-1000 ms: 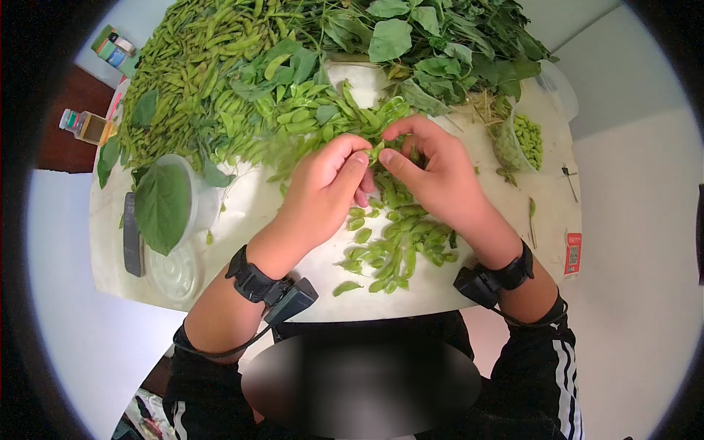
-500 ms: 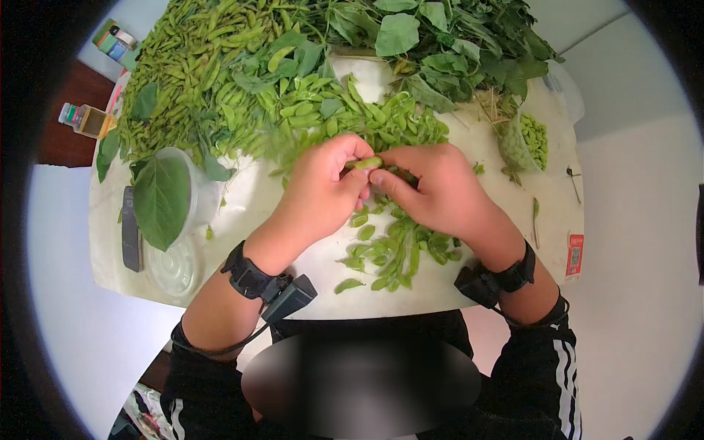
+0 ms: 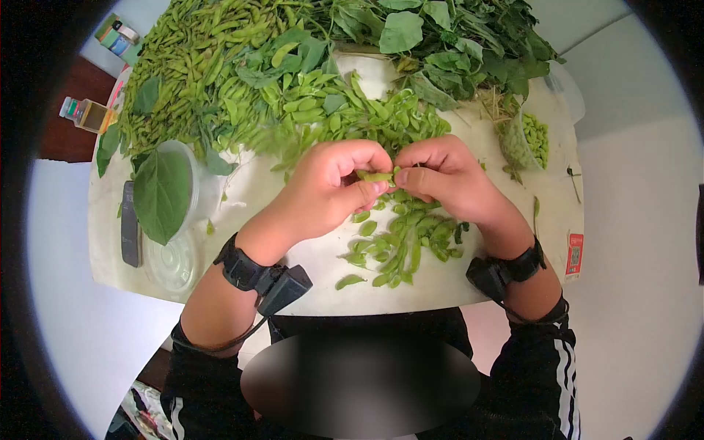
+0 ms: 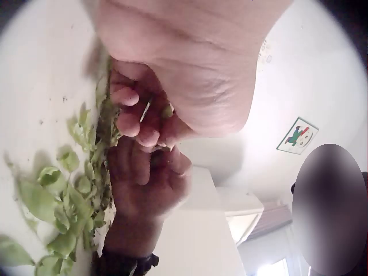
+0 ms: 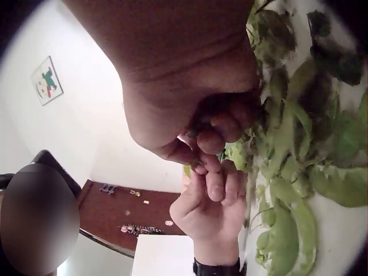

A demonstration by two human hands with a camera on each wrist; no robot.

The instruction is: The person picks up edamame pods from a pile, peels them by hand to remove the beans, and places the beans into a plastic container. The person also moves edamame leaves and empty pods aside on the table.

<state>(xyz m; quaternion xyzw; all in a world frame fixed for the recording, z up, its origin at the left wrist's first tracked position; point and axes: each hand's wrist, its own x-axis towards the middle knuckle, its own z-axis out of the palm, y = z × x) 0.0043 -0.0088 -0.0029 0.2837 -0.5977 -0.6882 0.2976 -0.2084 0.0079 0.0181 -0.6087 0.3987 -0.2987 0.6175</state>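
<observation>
Pale tabletop [image 3: 323, 297] curves in front of the person, and its near edge is just beyond the black trousers [image 3: 367, 326]. Close to this edge lies one single pod, and a little farther, the small heap [image 3: 411, 246] of green pods is spread below the hands.

Above this heap are both hands, with their fingertips almost meeting. The left hand [image 3: 319, 194] holds the pod [image 3: 374, 177] between thumb and bent fingers. The right hand [image 3: 455, 183] has its fingers curled in, and its thumb and finger pinch the right end of the same pod. How much of the pod is hidden inside the fingers, I cannot tell. Its long axis goes crosswise, from left hand to right hand, about along the near edge; most of its visible length is on the left hand's side, so the left hand is nearer to its middle.

To the left side, the lid [image 3: 171, 264] lies flat beside the black remote [image 3: 130, 227], and a big leaf [image 3: 161, 196] covers part of the tub [image 3: 192, 180]. On the right, the container [image 3: 519, 141] has shelled beans [image 3: 536, 139]. Farthest are the large pod pile [image 3: 183, 77] and, at its right, dark leaves [image 3: 469, 59].
</observation>
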